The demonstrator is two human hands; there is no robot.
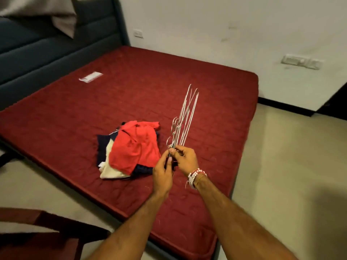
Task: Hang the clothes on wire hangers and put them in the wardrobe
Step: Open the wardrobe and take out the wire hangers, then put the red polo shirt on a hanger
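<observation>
A bundle of several silver wire hangers (185,119) stands nearly upright above the red mattress (75,113). My right hand (185,158) grips the bundle at its lower end. Just left of it, my left hand (162,173) pinches the same lower end of the hangers. To the left of both hands lies a pile of clothes (129,149) on the mattress: a red garment on top, with dark blue and cream pieces under it. No wardrobe is in view.
The mattress lies on a pale floor (281,166). A dark blue padded headboard (56,45) stands at the back left with a grey pillow above it. A dark red wooden piece of furniture (33,239) is at the lower left. White walls carry switch plates (301,61).
</observation>
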